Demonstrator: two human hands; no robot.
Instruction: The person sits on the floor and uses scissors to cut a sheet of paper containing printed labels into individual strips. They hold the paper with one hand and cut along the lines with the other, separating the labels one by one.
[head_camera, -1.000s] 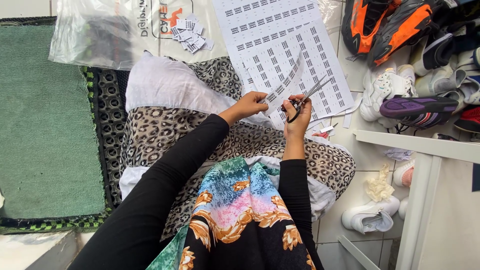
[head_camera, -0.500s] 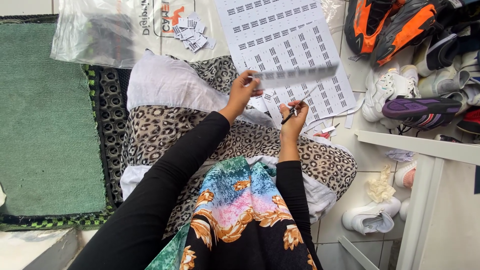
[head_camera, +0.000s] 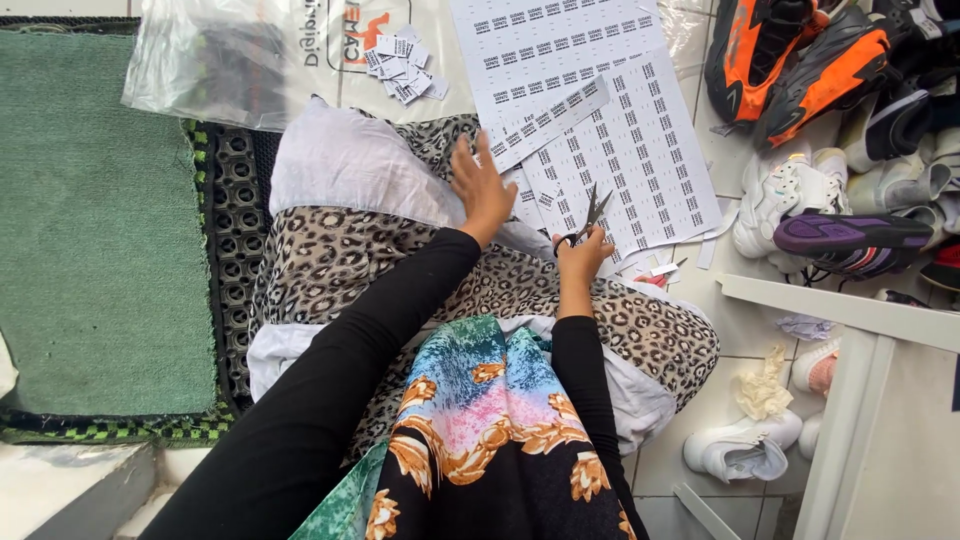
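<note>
Over the leopard-print lap, near the middle of the view, a pair of scissors (head_camera: 590, 215) is gripped by the right hand (head_camera: 583, 255), whose fingers are closed through the handles. The scissors' long axis runs toward one o'clock, blades slightly parted and tips resting over the lower printed label sheet (head_camera: 640, 160). At eleven o'clock from the scissors, the left hand (head_camera: 482, 185) is spread flat, fingers apart, and is laid on a cut strip of labels (head_camera: 550, 118); whether the strip is pinched cannot be told. The strip's long axis is tilted toward two o'clock. Two large sheets are counted: the lower one and a second sheet (head_camera: 545, 35) at twelve o'clock, partly overlapped by it. One small heap of cut labels (head_camera: 400, 62) is seen at eleven o'clock on a clear plastic bag (head_camera: 240, 60). A white cloth (head_camera: 340, 165) is spread at nine o'clock from the left hand. Two orange-and-black shoes (head_camera: 800, 50) are piled at two o'clock, with a purple-soled shoe (head_camera: 850, 235) at three o'clock among several white ones. A green mat (head_camera: 95, 220) is laid at nine o'clock. Paper scraps (head_camera: 665, 268) are scattered just beside the right hand.
</note>
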